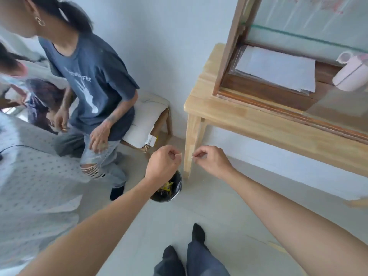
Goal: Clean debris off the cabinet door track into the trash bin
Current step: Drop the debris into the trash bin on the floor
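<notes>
Fingers of your left hand (164, 162) and right hand (209, 159) pinch shut above the trash bin (175, 188); whether they hold debris, you cannot tell.

You are in a lived-in room of a home: a cushioned stool (148, 116) against the white wall at 11 o'clock, a patterned bed (29, 176) at 9, a wooden desk (249, 124) at 2 carrying a glass-doored cabinet (264, 92) with papers (278, 70), a small bin (173, 191) on the floor (229, 206).
</notes>
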`<state>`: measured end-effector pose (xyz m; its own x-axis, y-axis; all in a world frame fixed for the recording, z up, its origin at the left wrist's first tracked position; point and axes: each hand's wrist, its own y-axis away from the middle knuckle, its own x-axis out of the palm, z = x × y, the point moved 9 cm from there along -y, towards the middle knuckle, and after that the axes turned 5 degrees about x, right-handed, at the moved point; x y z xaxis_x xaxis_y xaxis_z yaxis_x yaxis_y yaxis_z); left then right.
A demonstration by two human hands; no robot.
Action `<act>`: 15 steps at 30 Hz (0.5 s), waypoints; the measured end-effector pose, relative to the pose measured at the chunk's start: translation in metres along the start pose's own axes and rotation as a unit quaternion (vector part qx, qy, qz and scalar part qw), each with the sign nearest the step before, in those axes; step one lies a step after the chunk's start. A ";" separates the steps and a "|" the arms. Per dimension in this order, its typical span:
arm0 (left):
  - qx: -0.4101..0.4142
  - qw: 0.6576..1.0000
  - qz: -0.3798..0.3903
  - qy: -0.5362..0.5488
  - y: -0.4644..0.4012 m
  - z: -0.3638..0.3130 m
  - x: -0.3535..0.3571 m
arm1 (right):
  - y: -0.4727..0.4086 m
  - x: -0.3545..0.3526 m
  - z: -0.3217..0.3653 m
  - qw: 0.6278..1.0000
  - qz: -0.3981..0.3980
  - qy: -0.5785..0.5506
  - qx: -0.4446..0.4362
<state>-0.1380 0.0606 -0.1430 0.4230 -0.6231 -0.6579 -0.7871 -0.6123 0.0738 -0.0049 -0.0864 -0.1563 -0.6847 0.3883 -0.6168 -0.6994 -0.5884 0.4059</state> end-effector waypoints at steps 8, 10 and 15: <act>-0.205 0.979 0.004 -0.012 0.016 0.161 0.048 | -0.066 0.121 -0.071 0.991 0.102 0.067 0.055; -0.246 0.969 0.008 -0.016 0.012 0.197 0.066 | -0.088 0.151 -0.088 0.987 0.123 0.088 0.059; -0.297 0.954 0.000 -0.025 -0.002 0.269 0.110 | -0.135 0.218 -0.116 0.980 0.163 0.105 0.043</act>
<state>-0.2106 0.1248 -0.4174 0.3892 -0.6074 -0.6925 -0.3869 -0.7901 0.4755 -0.0360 -0.0044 -0.4244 -0.8234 0.0287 -0.5668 -0.4710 -0.5918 0.6542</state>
